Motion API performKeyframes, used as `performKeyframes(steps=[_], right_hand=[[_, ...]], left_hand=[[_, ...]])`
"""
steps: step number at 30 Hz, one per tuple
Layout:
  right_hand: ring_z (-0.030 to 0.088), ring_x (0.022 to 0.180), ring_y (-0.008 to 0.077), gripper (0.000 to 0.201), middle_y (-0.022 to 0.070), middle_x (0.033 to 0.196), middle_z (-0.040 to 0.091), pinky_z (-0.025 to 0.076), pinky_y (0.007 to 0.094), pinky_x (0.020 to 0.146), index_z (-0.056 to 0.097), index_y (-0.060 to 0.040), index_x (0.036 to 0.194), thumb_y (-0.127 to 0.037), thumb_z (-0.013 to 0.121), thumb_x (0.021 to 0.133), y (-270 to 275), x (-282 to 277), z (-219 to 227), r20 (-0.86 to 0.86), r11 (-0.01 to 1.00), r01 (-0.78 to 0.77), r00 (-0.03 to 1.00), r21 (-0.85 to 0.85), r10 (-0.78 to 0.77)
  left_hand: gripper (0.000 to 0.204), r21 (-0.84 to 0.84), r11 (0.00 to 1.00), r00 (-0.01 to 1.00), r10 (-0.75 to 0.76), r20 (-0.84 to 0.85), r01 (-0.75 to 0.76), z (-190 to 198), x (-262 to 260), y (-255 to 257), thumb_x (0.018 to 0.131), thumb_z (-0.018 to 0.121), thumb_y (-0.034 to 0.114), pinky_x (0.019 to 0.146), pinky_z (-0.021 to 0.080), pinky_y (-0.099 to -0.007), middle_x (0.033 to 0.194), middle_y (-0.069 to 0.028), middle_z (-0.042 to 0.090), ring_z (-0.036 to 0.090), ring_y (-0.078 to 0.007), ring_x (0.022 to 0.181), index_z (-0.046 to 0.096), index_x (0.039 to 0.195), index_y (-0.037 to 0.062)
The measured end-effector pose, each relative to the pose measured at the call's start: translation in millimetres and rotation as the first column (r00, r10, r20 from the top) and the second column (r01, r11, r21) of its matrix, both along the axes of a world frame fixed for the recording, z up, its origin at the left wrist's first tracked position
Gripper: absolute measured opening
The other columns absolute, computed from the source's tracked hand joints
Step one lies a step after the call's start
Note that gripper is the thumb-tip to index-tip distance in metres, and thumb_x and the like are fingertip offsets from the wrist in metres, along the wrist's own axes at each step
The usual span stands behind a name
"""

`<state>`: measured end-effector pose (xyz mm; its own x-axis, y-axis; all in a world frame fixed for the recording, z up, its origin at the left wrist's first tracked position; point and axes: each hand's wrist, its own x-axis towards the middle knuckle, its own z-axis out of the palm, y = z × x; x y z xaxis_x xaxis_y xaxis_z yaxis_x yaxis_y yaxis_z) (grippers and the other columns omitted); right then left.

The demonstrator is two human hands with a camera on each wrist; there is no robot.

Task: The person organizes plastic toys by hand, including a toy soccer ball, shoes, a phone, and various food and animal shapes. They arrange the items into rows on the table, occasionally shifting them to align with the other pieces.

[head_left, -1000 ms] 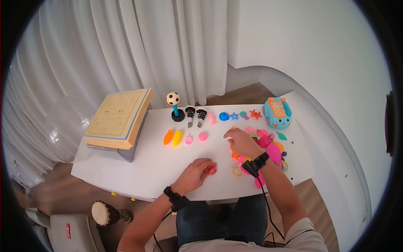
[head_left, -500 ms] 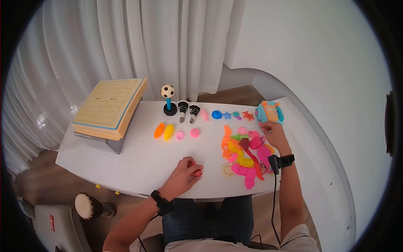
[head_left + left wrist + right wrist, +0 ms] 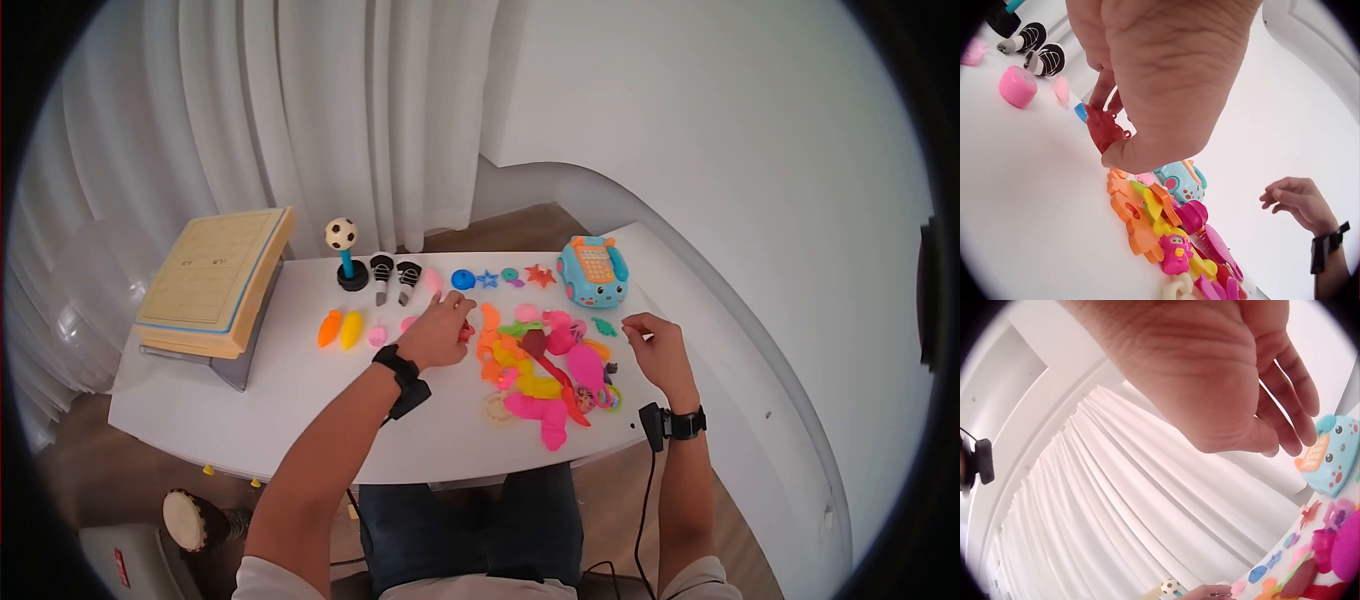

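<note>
Left edge of white bench [image 3: 300, 420]: tilted wooden game board [image 3: 210, 280]. Along far edge, a row of small toys: orange and yellow plastic pieces [image 3: 340, 328], football on a stand [image 3: 343, 250]. Left hand [image 3: 437, 330] pinches a small red plastic figure [image 3: 1105, 128] between thumb and fingers, held just above bench near that row. Judged step: carrying the figure to join the sorted row; next calls for a free spot and a gentle release. Mixed heap of bright plastic toys [image 3: 545, 365] right of centre. Right hand [image 3: 657, 352] loosely curled, holding nothing, beside blue toy telephone [image 3: 594, 270]
</note>
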<state>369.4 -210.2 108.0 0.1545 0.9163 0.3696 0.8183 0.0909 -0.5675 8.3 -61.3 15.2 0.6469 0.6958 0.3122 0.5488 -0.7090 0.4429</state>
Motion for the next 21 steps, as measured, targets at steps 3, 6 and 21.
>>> performKeyframes(steps=[3, 6, 21], right_hand=[[0.077, 0.086, 0.0210, 0.016, 0.0154, 0.093, 0.080, 0.058, 0.0325, 0.073, 0.078, 0.0030, 0.110, -0.009, 0.072, 0.100, -20, 20, -3, 0.013, 0.998, 0.060, 0.998, -0.002, -0.060], [0.077, 0.086, 0.0210, 0.016, 0.0150, 0.093, 0.080, 0.058, 0.0324, 0.072, 0.078, 0.0028, 0.110, -0.008, 0.072, 0.100, -31, 40, -12, 0.020, 0.994, 0.104, 0.994, -0.019, -0.104], [0.074, 0.105, 0.0339, 0.027, 0.0174, 0.115, 0.077, 0.058, 0.0431, 0.092, 0.077, -0.0004, 0.111, 0.007, 0.070, 0.086, -13, 45, -80, 0.031, 0.975, 0.019, 0.999, -0.220, -0.013]], left_hand=[[0.068, -0.028, 0.999, 0.997, -0.029, -0.075, 0.027, -3, 4, 13, 0.077, 0.070, 0.003, 0.119, 0.044, -0.0453, 0.138, -0.0214, 0.056, 0.054, -0.0433, 0.130, 0.056, 0.144, 0.0000], [0.068, -0.084, 0.996, 0.998, -0.043, -0.039, 0.040, -13, 2, 15, 0.076, 0.070, 0.002, 0.125, 0.036, -0.0541, 0.130, -0.0206, 0.062, 0.059, -0.0391, 0.129, 0.057, 0.143, 0.0016], [0.060, -0.259, 0.960, 0.993, -0.097, 0.066, 0.111, 14, -55, -115, 0.092, 0.073, 0.007, 0.094, 0.059, -0.0422, 0.134, -0.0146, 0.063, 0.071, -0.0318, 0.109, 0.055, 0.149, 0.0087]])
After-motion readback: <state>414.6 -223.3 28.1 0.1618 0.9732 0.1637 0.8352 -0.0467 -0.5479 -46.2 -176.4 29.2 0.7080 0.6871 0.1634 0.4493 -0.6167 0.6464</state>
